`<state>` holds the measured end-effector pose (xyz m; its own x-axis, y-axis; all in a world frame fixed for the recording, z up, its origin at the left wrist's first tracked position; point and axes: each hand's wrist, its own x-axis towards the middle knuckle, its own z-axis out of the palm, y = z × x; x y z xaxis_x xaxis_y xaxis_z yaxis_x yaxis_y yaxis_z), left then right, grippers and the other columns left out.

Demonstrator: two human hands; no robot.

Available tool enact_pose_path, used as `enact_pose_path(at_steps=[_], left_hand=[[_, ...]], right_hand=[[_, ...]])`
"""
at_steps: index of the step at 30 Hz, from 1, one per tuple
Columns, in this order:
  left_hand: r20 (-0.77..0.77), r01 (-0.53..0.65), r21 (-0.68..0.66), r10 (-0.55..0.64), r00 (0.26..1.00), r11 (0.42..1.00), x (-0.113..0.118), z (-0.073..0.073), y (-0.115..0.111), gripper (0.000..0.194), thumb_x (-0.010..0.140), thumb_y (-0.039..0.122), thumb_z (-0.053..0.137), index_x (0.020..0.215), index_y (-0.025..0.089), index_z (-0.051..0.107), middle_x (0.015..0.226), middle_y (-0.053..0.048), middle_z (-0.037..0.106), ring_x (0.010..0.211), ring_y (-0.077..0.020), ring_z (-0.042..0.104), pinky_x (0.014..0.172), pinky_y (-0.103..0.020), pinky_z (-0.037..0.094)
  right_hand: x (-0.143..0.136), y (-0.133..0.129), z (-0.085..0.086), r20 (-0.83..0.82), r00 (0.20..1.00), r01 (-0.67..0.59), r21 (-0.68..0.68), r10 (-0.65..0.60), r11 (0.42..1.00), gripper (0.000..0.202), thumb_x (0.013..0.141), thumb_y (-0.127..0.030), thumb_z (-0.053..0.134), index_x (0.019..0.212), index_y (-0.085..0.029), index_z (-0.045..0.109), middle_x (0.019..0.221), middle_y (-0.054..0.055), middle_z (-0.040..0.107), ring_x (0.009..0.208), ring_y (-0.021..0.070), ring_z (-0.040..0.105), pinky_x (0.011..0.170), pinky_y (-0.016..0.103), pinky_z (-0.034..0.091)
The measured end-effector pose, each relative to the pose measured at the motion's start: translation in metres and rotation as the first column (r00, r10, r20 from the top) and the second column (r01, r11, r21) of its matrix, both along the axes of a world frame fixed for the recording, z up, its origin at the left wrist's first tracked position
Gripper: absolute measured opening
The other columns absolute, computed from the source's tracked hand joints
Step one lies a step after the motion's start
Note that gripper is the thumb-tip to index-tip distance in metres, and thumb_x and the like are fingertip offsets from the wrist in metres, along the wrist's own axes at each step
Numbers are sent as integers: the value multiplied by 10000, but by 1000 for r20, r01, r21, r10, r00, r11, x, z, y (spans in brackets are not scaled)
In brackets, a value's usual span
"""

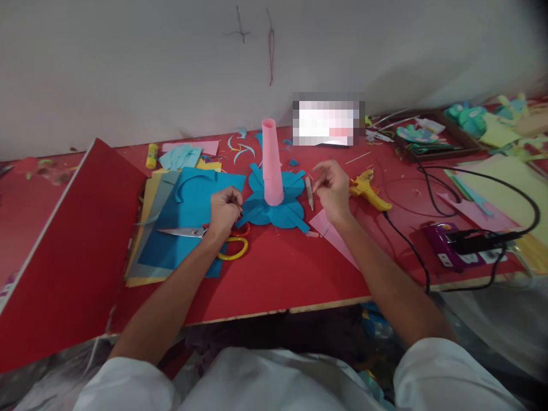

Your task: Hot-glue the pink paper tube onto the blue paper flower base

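A pink paper tube [273,165] stands upright on a blue petal-shaped paper base [269,216] with blue strips reaching outward. To the left, my left hand [226,210] has its fingers curled together close to the base's edge, above the scissors [233,249] with red and yellow handles. My right hand [333,189] is right of the base, thumb and fingertips pinched together; anything between them is too small to make out. Between that hand and the base lies a pale glue stick [309,193]. A yellow glue gun [370,191] rests just right of my right hand.
Blue and yellow paper sheets [156,251] lie at left beside an upright red board [72,251]. A yellow glue tube [152,155], paper scraps and a blurred-out screen [327,120] are behind. At right are a purple power box [456,245], black cables and a tray [464,142].
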<state>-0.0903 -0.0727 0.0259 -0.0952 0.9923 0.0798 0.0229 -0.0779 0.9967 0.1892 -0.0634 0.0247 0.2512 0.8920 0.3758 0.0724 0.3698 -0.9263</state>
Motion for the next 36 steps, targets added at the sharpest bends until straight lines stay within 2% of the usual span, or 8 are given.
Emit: enact_pose_path(at_steps=[6,10,14,19,24,28,32,36], left_hand=[[8,-14,96,13,1000,995,1,2,1,276,471,106,553,688,223,679,565,34,584,497,-130,495,439,-231,371],[33,-18,207,12,999,978,2,3,2,253,603,120,626,799,231,741,750,-1,671,733,-164,623,688,-274,527],[25,-24,240,18,1000,970,4,3,1,131,791,229,736,921,239,748,937,-21,711,888,-167,663,827,-280,551],[-70,-12,261,32,997,965,4,2,0,163,873,341,810,985,247,738,769,23,573,694,-131,536,658,-254,470],[-192,-1,257,52,980,966,2,0,0,199,856,343,846,946,237,703,598,84,303,545,-117,280,525,-274,266],[-216,-12,274,74,974,962,3,1,-2,169,873,325,824,869,230,684,585,84,277,536,-112,259,518,-276,244],[-207,0,285,61,976,959,10,18,1,159,920,342,803,953,229,697,549,98,292,491,-101,306,495,-263,281],[-87,27,415,10,996,910,26,60,16,172,1001,403,729,1065,248,689,734,25,564,649,-133,577,620,-262,467]], right_hand=[[-3,-6,9,-38,997,-78,-225,71,971,183,617,-163,525,668,-231,687,449,-47,580,311,109,430,342,226,299],[-4,-8,11,-56,998,-49,-191,39,980,149,627,-172,519,585,-222,653,421,-39,537,327,99,411,359,218,281],[1,-5,7,-51,999,7,-117,-14,993,164,657,-174,519,533,-222,615,392,-48,464,347,97,416,388,222,264],[3,-1,3,-44,998,-56,-33,55,998,166,694,-158,511,694,-232,659,494,-61,537,416,114,490,461,252,399],[0,2,2,40,997,-67,10,66,998,183,803,-169,612,927,-251,720,897,5,751,869,165,720,815,320,578],[-2,1,1,146,989,21,48,-27,999,136,874,-221,677,997,-269,713,816,-27,632,782,153,640,758,306,538],[0,-1,0,207,966,142,89,-157,986,104,847,-184,697,897,-261,648,673,-71,414,596,129,427,582,277,385],[3,-1,-2,234,957,152,100,-172,983,116,853,-177,684,808,-253,608,583,-101,275,515,117,272,540,288,259]])
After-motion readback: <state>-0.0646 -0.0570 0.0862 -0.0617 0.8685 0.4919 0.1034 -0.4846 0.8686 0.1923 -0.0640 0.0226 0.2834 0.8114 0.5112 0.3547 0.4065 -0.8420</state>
